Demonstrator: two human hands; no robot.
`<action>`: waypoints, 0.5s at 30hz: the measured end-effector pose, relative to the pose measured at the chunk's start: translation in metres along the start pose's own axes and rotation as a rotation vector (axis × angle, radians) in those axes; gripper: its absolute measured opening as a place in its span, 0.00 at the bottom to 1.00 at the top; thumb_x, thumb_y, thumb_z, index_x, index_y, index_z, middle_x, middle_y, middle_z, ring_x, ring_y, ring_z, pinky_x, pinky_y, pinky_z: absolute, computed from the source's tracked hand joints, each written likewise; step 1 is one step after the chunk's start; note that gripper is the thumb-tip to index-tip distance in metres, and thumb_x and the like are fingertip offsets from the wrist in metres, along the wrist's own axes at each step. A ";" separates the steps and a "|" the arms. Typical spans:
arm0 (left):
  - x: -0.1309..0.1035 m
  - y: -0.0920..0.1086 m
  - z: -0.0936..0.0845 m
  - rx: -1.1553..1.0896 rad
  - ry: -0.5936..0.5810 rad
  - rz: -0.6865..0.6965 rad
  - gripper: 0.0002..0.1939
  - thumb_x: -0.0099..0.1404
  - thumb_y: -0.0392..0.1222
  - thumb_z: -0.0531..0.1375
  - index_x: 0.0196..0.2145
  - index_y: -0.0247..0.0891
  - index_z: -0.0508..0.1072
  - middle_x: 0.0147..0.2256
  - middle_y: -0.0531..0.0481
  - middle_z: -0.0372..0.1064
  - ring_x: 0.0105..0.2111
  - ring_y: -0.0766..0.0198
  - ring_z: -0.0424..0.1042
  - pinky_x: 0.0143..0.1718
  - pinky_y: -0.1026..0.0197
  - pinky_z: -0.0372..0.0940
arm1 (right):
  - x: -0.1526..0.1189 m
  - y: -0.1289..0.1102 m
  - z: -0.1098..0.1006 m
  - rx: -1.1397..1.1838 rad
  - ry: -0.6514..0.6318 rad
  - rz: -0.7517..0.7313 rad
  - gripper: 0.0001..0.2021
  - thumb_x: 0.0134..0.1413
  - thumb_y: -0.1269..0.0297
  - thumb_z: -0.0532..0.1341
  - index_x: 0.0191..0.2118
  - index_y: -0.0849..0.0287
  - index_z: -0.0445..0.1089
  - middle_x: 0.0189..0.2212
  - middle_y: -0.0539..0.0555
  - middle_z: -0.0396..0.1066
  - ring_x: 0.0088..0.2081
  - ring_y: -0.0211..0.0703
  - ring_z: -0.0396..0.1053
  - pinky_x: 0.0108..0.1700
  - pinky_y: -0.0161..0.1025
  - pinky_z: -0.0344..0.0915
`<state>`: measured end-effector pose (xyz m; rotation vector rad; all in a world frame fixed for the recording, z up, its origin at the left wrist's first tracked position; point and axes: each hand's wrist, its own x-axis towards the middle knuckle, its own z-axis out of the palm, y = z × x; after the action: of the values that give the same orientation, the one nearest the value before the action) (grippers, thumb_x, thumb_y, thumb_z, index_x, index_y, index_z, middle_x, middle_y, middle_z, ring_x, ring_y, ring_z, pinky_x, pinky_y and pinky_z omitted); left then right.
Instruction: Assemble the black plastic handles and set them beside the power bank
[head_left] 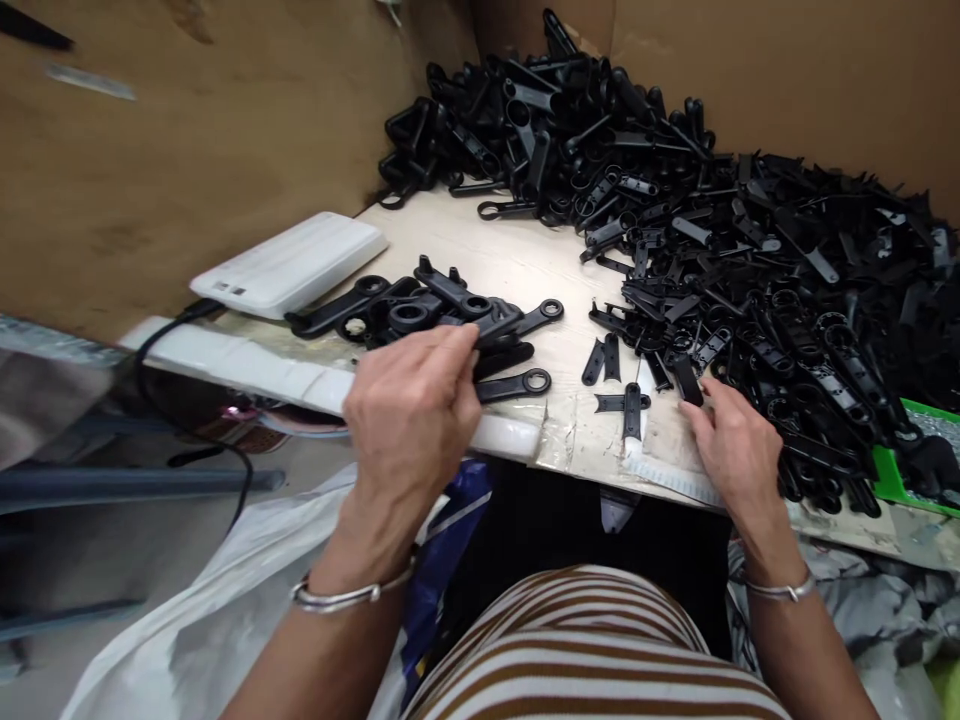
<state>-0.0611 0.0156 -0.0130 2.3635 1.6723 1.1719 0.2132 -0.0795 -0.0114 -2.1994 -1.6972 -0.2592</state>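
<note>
My left hand (416, 400) is at the small heap of black plastic handles with ring ends (409, 315) near the table's front edge. Its thumb and fingers are closed on a black plastic handle (501, 322), partly hidden by the fingertips. Another ring-ended handle (517, 384) lies just beside that hand. Farther right, my right hand (739, 440) pinches a small flat black plastic strip (686, 380) between thumb and fingertips. Several loose flat strips (632, 412) lie to the left of it, two of them crossed.
A large pile of black plastic parts (540, 140) covers the back and right of the table (465, 230). A white power bank (292, 262) with a black cable (142, 370) stands at the left. A green tray (890, 478) is at the right edge. Cardboard walls (787, 80) rise behind.
</note>
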 end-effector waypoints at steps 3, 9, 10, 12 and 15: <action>0.009 -0.013 0.007 0.092 -0.059 0.007 0.16 0.68 0.43 0.52 0.45 0.35 0.76 0.49 0.42 0.74 0.53 0.47 0.69 0.53 0.42 0.58 | 0.002 -0.008 0.004 -0.091 -0.058 0.054 0.12 0.59 0.66 0.60 0.48 0.57 0.74 0.40 0.60 0.76 0.38 0.51 0.74 0.35 0.41 0.67; 0.015 0.007 0.009 0.089 -0.052 0.025 0.22 0.67 0.48 0.50 0.49 0.32 0.74 0.55 0.36 0.68 0.59 0.38 0.61 0.55 0.31 0.50 | -0.018 0.005 -0.009 0.166 0.095 0.042 0.12 0.63 0.67 0.54 0.44 0.57 0.75 0.39 0.57 0.74 0.42 0.46 0.72 0.45 0.42 0.68; 0.016 0.016 0.010 0.065 -0.055 0.041 0.22 0.68 0.47 0.49 0.50 0.32 0.73 0.56 0.36 0.68 0.59 0.38 0.60 0.55 0.31 0.49 | -0.024 0.011 -0.014 0.238 0.130 0.051 0.12 0.64 0.66 0.54 0.42 0.57 0.75 0.38 0.57 0.74 0.41 0.45 0.72 0.46 0.42 0.68; 0.015 0.042 0.015 -0.052 -0.096 0.108 0.20 0.69 0.46 0.48 0.49 0.34 0.74 0.53 0.39 0.69 0.58 0.40 0.61 0.54 0.33 0.49 | -0.039 0.024 -0.026 0.381 0.196 0.133 0.09 0.62 0.64 0.57 0.39 0.56 0.74 0.38 0.56 0.73 0.40 0.44 0.72 0.46 0.42 0.69; 0.009 0.095 0.037 -0.425 -0.223 0.295 0.12 0.67 0.42 0.54 0.39 0.37 0.77 0.40 0.43 0.75 0.47 0.48 0.69 0.49 0.40 0.56 | -0.060 0.046 -0.045 0.634 0.298 0.407 0.08 0.59 0.59 0.60 0.40 0.57 0.71 0.41 0.56 0.74 0.36 0.44 0.74 0.34 0.40 0.72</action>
<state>0.0380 -0.0033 0.0055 2.3964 0.9208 1.1095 0.2445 -0.1611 0.0015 -1.8454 -0.9645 0.0545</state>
